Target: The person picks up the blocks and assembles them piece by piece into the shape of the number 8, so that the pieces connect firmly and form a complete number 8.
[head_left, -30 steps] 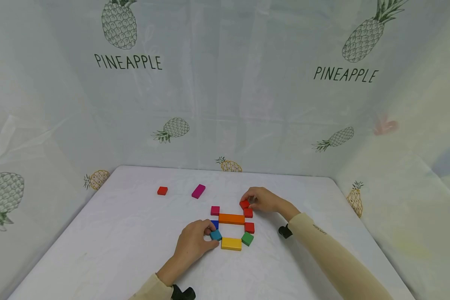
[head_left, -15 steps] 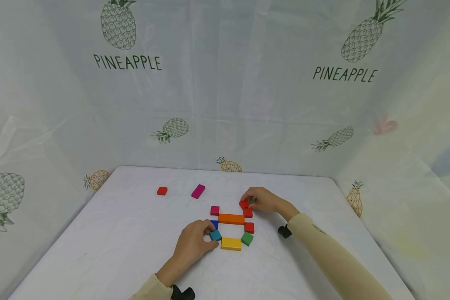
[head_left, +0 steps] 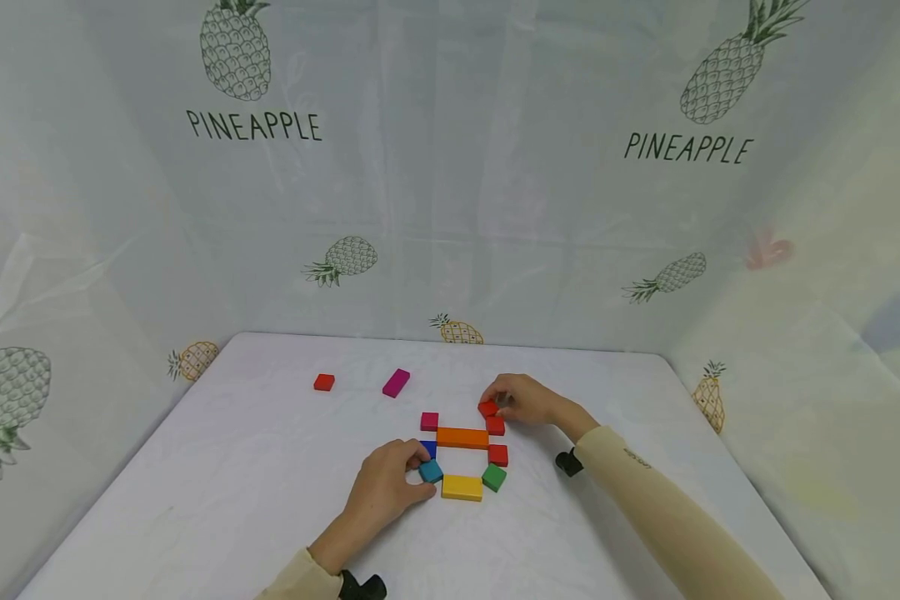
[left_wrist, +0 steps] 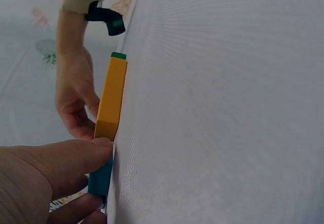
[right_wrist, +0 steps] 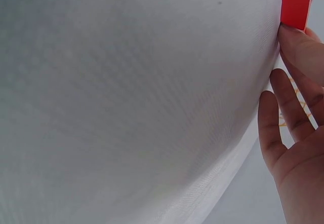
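My left hand (head_left: pixel 386 483) pinches a teal block (head_left: pixel 431 472) between thumb and fingers at the near left corner of a ring of coloured blocks. In the left wrist view, the thumb covers part of the teal block (left_wrist: pixel 100 181), beside the yellow block (left_wrist: pixel 111 97). At the far right corner, my right hand (head_left: pixel 527 399) pinches a tilted red block (head_left: pixel 487 408), which meets another red block (head_left: pixel 495 426). The right wrist view shows a red block (right_wrist: pixel 296 5) by the thumb, with the other fingers partly spread.
An orange bar (head_left: pixel 462 438) crosses the ring, with a pink block (head_left: pixel 429 422), a partly hidden blue block (head_left: pixel 430 450), a red block (head_left: pixel 498 455) and a green block (head_left: pixel 494 477) around it. A red block (head_left: pixel 324 382) and a magenta block (head_left: pixel 396 383) lie apart on the white table (head_left: pixel 255 450).
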`<state>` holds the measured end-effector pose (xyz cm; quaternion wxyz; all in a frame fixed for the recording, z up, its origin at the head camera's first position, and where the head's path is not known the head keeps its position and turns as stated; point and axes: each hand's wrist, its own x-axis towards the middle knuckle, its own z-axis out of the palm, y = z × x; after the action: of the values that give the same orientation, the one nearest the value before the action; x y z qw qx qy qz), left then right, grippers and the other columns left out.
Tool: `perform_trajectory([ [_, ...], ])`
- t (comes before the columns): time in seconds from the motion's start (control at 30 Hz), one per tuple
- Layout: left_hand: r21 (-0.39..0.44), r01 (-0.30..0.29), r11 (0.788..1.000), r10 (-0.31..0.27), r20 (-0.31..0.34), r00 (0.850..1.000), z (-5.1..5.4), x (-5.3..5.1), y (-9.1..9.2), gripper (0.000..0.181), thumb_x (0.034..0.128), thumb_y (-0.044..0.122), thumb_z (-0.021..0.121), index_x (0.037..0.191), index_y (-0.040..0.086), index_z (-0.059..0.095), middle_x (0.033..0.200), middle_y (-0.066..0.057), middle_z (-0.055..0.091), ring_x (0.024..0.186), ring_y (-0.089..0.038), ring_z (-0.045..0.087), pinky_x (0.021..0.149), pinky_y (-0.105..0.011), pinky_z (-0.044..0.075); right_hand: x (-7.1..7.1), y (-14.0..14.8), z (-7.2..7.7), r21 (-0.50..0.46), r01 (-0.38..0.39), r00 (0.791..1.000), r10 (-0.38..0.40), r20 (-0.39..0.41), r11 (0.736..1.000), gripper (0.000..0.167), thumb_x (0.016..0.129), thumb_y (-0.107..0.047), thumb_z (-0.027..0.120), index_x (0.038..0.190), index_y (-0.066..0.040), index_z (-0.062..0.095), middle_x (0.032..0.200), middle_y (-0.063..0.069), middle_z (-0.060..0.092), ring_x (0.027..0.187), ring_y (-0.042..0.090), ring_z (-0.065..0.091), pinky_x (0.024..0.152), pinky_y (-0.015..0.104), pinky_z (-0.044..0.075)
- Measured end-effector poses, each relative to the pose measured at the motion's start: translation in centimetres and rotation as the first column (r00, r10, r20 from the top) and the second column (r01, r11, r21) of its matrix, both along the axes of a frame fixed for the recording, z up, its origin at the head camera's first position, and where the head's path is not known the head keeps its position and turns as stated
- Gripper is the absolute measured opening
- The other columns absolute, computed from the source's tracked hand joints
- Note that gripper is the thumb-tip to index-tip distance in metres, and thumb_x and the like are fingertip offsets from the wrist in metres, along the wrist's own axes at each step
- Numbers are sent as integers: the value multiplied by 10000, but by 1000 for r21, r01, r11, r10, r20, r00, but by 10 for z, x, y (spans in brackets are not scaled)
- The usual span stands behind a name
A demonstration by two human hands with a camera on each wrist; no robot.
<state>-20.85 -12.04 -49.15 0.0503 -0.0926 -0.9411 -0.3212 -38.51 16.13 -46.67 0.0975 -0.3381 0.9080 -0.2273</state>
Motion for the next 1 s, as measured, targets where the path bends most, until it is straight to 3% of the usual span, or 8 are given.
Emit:
perform_trajectory([
  [0.33, -40, -14, 999, 13, -19, 1000, 8, 2, -13, 369, 778, 265, 962, 1060, 193, 734, 907, 69, 639, 835, -112, 546, 767, -312, 521, 1, 2, 0, -6, -6, 1000, 6, -4, 1000, 317, 958, -46, 781, 1231, -203, 755, 1169, -39, 681, 1071, 160, 605, 978, 356, 567],
  [0.57, -83, -64, 995, 64, -2, 998, 25, -6, -39, 415, 776, 257, 966, 1119, 201, 740, 1007, 24, 699, 923, -155, 618, 829, -394, 590, 2, 0, 1, -5, -13, 1000, 13, -3, 1000, 316, 961, -52, 780, 1241, -196, 752, 1180, -35, 682, 1085, 168, 610, 993, 367, 567],
  [0.8, -126, -61, 990, 56, -41, 998, 41, -29, -84, 444, 814, 213, 938, 1202, 147, 731, 1102, -55, 723, 1006, -246, 659, 852, -450, 596, 3, 0, 2, -10, -17, 1000, 17, 3, 1000, 314, 959, -46, 781, 1243, -177, 753, 1179, -22, 683, 1086, 180, 614, 989, 380, 573],
  [1.0, -170, -18, 985, -4, -123, 992, 52, -64, -128, 451, 843, 169, 904, 1243, 87, 714, 1160, -134, 725, 1044, -329, 667, 874, -524, 564, 2, 0, 1, -6, -10, 1000, 10, 3, 1000, 310, 967, -68, 779, 1247, -198, 752, 1186, -35, 681, 1090, 169, 609, 997, 371, 568],
])
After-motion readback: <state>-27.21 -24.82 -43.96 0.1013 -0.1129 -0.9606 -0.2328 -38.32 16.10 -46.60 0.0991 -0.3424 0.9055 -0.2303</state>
